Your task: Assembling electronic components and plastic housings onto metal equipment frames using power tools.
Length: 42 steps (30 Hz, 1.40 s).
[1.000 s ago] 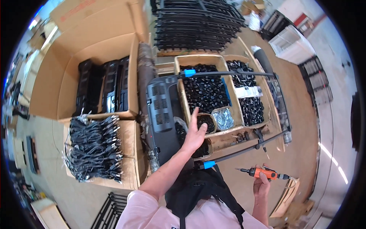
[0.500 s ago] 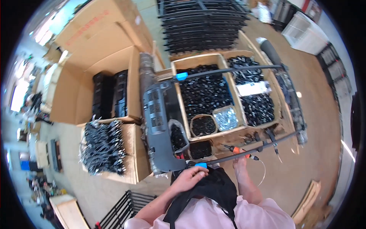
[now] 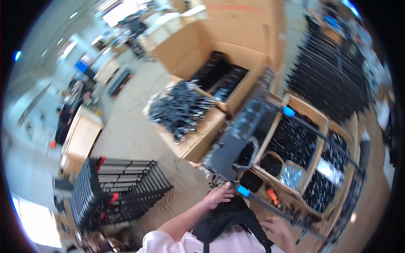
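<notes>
A black tubular frame joined to a dark grey vented plastic panel lies across the workbench, with blue pieces where its rails meet the panel. My left hand rests beside the panel's near end and the near blue piece, its fingers stretched out and holding nothing I can see. Just on my side of the near rail, my right hand is somewhat blurred, fingers apart, with nothing visible in it. An orange power screwdriver lies on the bench beyond that rail, out of both hands.
Wooden bins of small black parts stand under the frame, with a bag of clear pieces among them. At left are cable bundles on a carton, an open cardboard box and stacked black frames. More frames pile up behind.
The view has swung left, bringing the stacked frames at lower left into sight. My right hand has come away from the orange screwdriver, now lying on the bench.
</notes>
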Each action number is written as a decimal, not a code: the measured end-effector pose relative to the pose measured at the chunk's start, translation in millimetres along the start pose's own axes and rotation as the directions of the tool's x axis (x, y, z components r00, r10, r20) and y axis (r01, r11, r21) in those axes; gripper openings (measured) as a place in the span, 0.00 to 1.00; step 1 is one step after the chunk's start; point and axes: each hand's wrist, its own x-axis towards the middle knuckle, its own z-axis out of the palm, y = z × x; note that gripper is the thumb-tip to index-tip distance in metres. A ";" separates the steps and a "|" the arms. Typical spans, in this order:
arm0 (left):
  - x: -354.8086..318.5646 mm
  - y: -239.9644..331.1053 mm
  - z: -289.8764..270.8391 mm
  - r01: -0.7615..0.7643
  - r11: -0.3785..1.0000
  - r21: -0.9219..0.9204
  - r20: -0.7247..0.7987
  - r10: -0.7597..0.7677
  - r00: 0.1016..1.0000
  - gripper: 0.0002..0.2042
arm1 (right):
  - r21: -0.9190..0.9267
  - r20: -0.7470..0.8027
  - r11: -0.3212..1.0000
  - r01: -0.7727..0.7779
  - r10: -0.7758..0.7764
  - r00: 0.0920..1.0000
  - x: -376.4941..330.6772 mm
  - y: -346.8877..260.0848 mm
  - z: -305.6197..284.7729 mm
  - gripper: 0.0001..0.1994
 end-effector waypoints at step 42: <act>23.4 -22.3 -89.1 -0.330 0.878 -0.348 0.195 0.412 0.890 0.33 | -0.753 -0.486 0.307 -0.582 -0.856 0.177 -188.2 -305.7 -224.2 0.17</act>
